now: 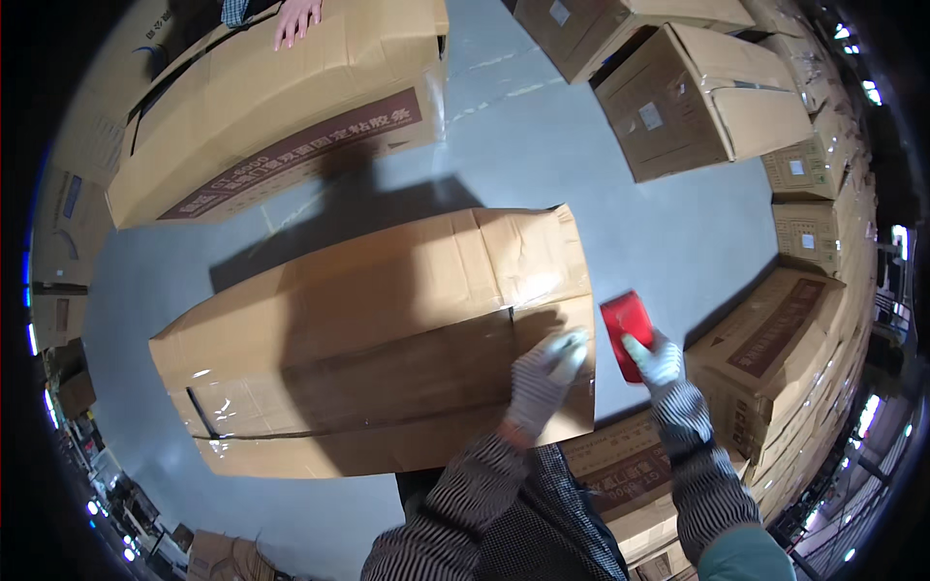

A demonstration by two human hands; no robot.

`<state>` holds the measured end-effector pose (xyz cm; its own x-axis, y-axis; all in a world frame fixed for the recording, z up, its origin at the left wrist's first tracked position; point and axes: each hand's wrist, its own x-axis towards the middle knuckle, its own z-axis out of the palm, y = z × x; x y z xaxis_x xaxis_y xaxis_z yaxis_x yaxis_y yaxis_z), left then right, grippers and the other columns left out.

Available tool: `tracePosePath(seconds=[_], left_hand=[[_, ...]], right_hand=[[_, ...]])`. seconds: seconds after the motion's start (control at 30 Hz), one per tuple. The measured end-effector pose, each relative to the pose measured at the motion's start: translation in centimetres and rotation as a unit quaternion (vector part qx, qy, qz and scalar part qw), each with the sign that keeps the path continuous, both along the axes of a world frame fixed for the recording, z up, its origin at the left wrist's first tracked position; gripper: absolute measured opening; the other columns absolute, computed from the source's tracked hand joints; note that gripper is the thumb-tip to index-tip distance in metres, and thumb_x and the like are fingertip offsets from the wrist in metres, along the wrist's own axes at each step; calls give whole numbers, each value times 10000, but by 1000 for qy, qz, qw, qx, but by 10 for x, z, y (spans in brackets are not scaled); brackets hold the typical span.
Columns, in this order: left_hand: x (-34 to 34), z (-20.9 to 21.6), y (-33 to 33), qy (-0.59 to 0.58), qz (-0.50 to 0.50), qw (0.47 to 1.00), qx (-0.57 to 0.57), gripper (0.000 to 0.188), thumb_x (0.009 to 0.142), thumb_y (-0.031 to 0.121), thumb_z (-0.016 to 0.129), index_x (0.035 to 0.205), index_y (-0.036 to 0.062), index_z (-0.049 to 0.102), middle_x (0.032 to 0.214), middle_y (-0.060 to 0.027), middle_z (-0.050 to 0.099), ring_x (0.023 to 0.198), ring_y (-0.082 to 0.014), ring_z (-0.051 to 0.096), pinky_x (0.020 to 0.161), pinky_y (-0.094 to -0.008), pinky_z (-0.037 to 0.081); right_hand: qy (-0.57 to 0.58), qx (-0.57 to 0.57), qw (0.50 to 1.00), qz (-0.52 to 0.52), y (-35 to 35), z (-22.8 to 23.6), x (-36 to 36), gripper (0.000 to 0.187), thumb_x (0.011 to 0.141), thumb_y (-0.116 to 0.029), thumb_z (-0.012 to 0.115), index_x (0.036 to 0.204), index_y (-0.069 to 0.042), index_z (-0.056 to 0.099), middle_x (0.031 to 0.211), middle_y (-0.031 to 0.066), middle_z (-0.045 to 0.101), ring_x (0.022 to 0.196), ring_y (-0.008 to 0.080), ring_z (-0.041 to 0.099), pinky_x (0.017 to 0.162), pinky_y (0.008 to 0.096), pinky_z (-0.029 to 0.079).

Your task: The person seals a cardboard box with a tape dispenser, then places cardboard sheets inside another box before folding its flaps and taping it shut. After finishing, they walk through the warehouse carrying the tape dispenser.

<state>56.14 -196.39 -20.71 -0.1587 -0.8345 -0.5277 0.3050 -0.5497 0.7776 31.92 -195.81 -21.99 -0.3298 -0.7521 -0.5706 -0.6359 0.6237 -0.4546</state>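
A large brown cardboard box (407, 252) lies lengthwise in front of me, its long middle seam and ends carrying shiny clear tape. Over its right end is my left hand (544, 380), in a pale knit glove, the fingers drawn together; whatever they may hold is too small to make out. My right hand (661, 362), gloved too, grips a smooth red oblong object (626, 324) just off the box's right edge. The kind of this red object cannot be made out. A shadow falls across the box's top.
Another long cardboard box (291, 107) stands beyond, with another person's bare hand (297, 21) on top. Cartons (668, 107) stand at the far right, and more boxes (765, 349) line the right side. Grey floor (513, 126) lies between them. A box (620, 465) is close by my right arm.
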Motion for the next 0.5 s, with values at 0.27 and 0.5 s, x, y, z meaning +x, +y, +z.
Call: tracePosePath(seconds=[0.27, 0.5], left_hand=[[150, 33, 111, 525, 12, 842, 126, 775, 974, 589, 494, 1456, -14, 430, 1411, -161, 543, 1298, -258, 524, 1103, -394, 418], [369, -12, 276, 408, 253, 866, 142, 343, 1018, 243, 548, 1245, -2, 623, 1210, -101, 670, 1082, -217, 649, 970, -304, 519]], right_hand=[[-316, 77, 935, 141, 72, 159, 169, 362, 690, -244, 879, 869, -12, 667, 777, 58, 669, 710, 139, 619, 663, 304, 516], [-276, 151, 840, 442, 133, 120, 423, 518, 682, -437, 844, 870, 3, 643, 817, 172, 663, 747, 273, 670, 670, 380, 534]])
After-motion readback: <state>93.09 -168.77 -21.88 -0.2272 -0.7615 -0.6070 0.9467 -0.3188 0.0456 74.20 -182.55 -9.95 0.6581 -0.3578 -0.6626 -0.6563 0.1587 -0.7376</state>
